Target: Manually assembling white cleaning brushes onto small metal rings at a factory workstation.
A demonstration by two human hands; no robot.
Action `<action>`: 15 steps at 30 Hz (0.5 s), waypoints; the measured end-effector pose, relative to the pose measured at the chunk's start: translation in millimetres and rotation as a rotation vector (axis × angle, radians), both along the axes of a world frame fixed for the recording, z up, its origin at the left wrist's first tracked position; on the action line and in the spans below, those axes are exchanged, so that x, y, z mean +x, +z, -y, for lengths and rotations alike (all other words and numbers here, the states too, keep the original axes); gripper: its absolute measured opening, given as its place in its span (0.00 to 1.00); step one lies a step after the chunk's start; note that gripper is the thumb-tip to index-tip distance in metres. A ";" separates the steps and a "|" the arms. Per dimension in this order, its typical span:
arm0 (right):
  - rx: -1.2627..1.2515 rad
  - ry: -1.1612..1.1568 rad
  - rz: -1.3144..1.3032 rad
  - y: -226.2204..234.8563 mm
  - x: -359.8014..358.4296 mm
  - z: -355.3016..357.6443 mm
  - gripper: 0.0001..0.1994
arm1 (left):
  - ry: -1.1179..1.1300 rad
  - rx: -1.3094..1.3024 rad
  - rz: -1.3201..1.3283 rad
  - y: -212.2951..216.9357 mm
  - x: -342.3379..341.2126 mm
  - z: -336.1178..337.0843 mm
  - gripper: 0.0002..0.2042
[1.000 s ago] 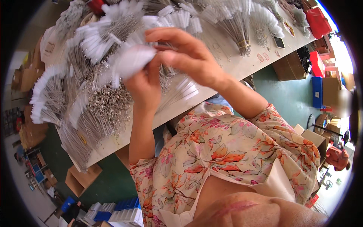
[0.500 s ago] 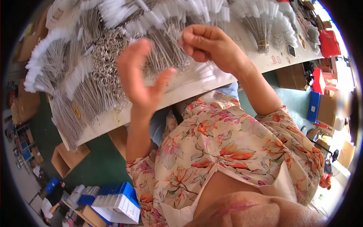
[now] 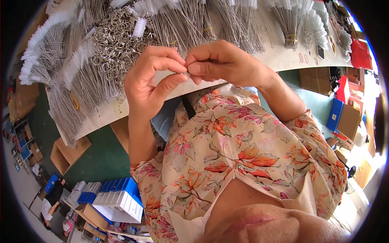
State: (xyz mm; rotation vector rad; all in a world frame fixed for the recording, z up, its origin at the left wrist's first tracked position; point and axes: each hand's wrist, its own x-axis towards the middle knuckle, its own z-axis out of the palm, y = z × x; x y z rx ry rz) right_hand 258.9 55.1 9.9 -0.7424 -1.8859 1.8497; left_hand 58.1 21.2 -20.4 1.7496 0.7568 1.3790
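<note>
Above the table's front edge my left hand (image 3: 142,81) and my right hand (image 3: 227,62) meet fingertip to fingertip. Between them they pinch a small metal piece (image 3: 185,73); the fingers cover most of it, so its exact kind cannot be made out. A heap of shiny metal split rings (image 3: 115,48) lies just beyond my left hand. Behind both hands, thin wire-handled brushes (image 3: 190,24) with white bristles lie in rows. More such brushes (image 3: 87,81) fan out at the left of the table.
The pale table (image 3: 101,111) has its front edge close to my body. Bundled brushes (image 3: 291,38) and a dark phone-like object (image 3: 320,52) are at the right. Cardboard boxes (image 3: 71,152) and white and blue bins (image 3: 119,202) stand on the floor. A person (image 3: 50,204) is at the lower left.
My left hand, blurred and spread before, now pinches at my right fingertips. My right hand has come a little lower. The view has shifted, showing more of the ring heap.
</note>
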 end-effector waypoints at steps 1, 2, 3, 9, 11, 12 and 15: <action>-0.170 0.089 -0.021 1.1 3.1 -0.7 0.09 | -0.003 0.092 -0.014 -1.2 1.1 0.0 0.08; -0.178 0.093 -0.023 3.4 5.7 0.4 0.09 | 0.001 0.084 -0.016 -2.3 3.8 2.1 0.08; -0.258 0.118 0.040 6.5 9.3 1.6 0.09 | -0.027 0.109 -0.033 -3.3 8.6 4.4 0.09; 0.596 -0.111 0.841 -27.1 102.6 12.2 0.07 | 0.297 -0.305 -0.095 -32.9 -5.8 38.2 0.14; 0.722 -0.167 1.184 -44.6 130.5 23.3 0.07 | 0.557 -0.581 -0.622 -41.5 -18.7 50.0 0.11; 0.719 -0.235 1.226 -56.0 141.2 27.0 0.07 | 0.558 -0.587 -0.623 -52.3 -19.2 56.1 0.11; 0.708 -0.365 1.177 -63.5 129.8 33.0 0.05 | 0.541 -0.357 -0.755 -71.2 -18.7 60.0 0.06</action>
